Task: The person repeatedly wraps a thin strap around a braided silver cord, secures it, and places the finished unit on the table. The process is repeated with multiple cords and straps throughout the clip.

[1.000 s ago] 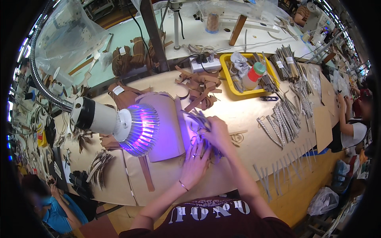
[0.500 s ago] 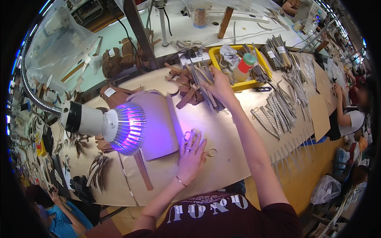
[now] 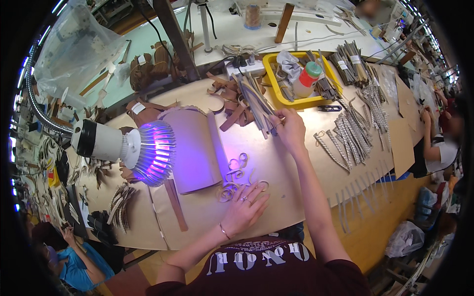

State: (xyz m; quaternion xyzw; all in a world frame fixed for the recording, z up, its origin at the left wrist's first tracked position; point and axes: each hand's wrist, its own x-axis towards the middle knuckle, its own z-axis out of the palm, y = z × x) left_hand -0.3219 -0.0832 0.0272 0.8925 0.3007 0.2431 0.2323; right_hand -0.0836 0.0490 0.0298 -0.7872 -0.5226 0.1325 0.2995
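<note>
L hand (image 3: 245, 207) sits low-centre, palm down, fingers spread and pointing toward 1 o'clock, fingertips pressed flat; ring on one finger, thin bracelet at the wrist. L forearm runs back toward 7 o'clock, bare, elbow bent near the torso. R hand (image 3: 290, 129) is stretched out well ahead, at abt 1 o'clock from the L, fingers curled in a pinch, thumb toward 10 o'clock. R arm nearly straight, running from 5 o'clock up to the hand; short dark sleeve at the shoulder.
</note>
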